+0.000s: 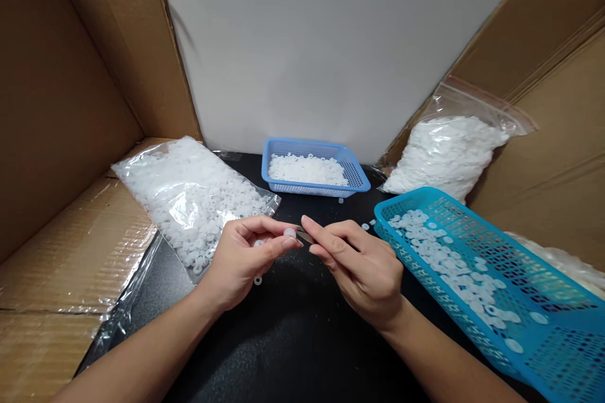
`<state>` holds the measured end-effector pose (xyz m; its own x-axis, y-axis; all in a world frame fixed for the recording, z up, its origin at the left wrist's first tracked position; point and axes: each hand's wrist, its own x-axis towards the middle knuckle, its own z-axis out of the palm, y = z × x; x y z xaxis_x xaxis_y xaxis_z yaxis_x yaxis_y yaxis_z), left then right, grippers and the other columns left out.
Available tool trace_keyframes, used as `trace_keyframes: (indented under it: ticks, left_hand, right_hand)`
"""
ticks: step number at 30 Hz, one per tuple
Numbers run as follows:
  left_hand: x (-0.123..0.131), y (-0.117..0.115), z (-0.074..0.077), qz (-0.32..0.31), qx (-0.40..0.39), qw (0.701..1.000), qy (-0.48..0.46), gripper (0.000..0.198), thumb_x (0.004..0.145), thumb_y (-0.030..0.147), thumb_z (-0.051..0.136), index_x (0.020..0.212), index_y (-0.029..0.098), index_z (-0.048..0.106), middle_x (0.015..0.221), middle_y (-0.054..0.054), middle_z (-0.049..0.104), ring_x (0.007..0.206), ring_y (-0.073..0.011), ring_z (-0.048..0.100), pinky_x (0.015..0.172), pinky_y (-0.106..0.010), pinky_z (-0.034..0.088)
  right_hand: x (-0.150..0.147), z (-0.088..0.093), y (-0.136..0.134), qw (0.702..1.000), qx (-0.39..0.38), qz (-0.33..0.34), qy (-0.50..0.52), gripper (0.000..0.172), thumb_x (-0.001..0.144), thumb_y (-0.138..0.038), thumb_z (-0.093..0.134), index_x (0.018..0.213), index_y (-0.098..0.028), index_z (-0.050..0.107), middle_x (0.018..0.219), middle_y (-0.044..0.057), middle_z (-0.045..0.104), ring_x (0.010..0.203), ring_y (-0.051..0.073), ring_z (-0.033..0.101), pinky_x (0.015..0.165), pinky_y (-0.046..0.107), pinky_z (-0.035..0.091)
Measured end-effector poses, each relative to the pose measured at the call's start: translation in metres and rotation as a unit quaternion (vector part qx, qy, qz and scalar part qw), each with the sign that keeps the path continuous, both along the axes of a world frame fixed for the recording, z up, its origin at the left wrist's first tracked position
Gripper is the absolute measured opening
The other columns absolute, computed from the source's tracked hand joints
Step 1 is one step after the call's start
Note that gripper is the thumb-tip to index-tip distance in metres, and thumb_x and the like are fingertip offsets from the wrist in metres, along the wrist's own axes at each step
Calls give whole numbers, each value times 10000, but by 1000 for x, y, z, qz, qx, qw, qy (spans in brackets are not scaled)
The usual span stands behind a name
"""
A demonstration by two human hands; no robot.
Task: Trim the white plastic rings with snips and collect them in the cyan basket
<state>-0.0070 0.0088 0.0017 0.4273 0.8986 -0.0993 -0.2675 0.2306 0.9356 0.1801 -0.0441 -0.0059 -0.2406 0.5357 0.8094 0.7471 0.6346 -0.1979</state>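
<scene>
My left hand point(246, 252) pinches a small round white plastic piece point(290, 233) between thumb and forefinger. Another white piece point(258, 243) shows in the curl of its fingers. A white ring point(258, 280) appears just below that hand; whether it is held or lies on the table I cannot tell. My right hand point(359, 258) is closed around a thin pointed metal tool point(305, 237), most of it hidden by the fingers. The tool's tip meets or nearly meets the white piece, and both hands are close together above the black table point(293, 340).
At the back stands a blue basket point(312, 190) of small white rings. A clear bag point(189, 201) of white rings lies left. On the right are a long turquoise basket point(454, 286) with flat white pieces and a full zip bag point(439, 145). Cardboard point(57, 245) walls the sides.
</scene>
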Motion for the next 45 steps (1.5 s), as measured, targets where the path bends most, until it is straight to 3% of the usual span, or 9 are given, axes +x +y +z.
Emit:
trace_keyframes:
  ticks: [3,14,25,33,39,42,45]
  left_hand:
    - [1,0,1,8,1,1000,9,367,592,444,945,775,151,823,542,-30,629,419,-45,364,392,-184,240]
    - [-2,1,-3,-7,34,999,34,326,653,435,916,785,152,820,610,-38,645,457,-49,370,420,-199,232]
    - [-4,0,-5,-22,62,996,55,336,681,461,899,787,155,811,568,-17,586,463,-63,378,431,-214,236]
    - [-5,2,-4,-40,70,994,70,376,708,491,879,819,142,795,548,-1,564,455,-66,368,441,-220,240]
    - [-6,2,-5,-43,85,993,70,331,730,458,871,823,147,808,534,-3,564,456,-78,397,466,-229,325]
    - [-6,2,-4,-44,101,991,80,292,743,440,866,864,176,832,589,-23,625,490,-87,470,487,-221,367]
    - [-5,2,-2,-42,109,989,85,262,744,410,870,914,213,846,751,-61,733,550,-93,556,478,-199,368]
  right_hand:
    - [-1,1,0,1000,1,2,-1,578,990,-107,587,1537,-263,485,911,52,693,756,104,644,655,213,497]
    - [-2,1,1,1000,14,10,-12,591,975,-85,599,1535,-234,487,879,48,687,745,109,620,650,223,480]
    - [1,3,-1,999,16,-3,-46,504,982,-104,603,1475,-198,566,819,38,663,706,98,580,639,220,446]
    - [2,7,-1,996,41,-18,-75,274,984,-114,602,1224,-98,733,756,38,642,671,91,558,617,222,417]
    - [3,11,-1,993,64,-27,-100,258,970,-114,627,1205,-90,731,731,30,633,652,96,547,595,233,385]
    - [1,10,-1,998,22,-29,-45,273,976,-89,603,1225,-109,712,761,17,630,640,77,542,590,212,393]
    - [-2,7,1,991,-75,-42,100,245,1030,-155,526,1209,-144,693,827,14,646,661,66,564,613,178,439]
